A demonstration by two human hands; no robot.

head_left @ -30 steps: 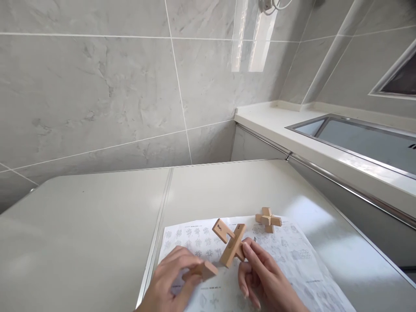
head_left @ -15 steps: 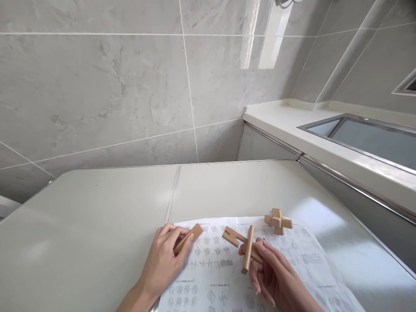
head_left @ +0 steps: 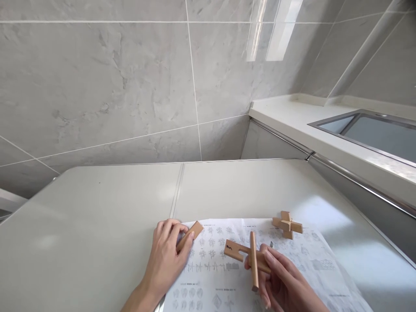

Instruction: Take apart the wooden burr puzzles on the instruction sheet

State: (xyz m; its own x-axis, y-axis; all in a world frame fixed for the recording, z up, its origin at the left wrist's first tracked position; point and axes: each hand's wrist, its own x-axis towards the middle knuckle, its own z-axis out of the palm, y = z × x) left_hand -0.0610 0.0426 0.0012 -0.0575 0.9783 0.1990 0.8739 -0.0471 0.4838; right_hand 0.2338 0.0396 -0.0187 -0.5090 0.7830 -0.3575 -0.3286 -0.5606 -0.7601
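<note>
Pair (head_left: 253,260) crossed in the right hand (head_left: 281,275), block (head_left: 194,234) in the left

The right hand pinches the pair between thumb and fingers above the sheet (head_left: 203,275): a slotted slab (head_left: 232,250) with a bar (head_left: 254,271) across it. How deeply the bar sits in the slot, I cannot tell. The left hand (head_left: 167,253) is half curled, thumb against fingers, gripping the block near the sheet's far left corner. This looks like a fitting step, slab and bar together, block apart. Bringing the block in would call for turning it to suit the slot while the right pinch stops the bar slipping. Beyond, a cross (head_left: 287,224) sits at the sheet's far edge, on the table (head_left: 113,225).
</note>
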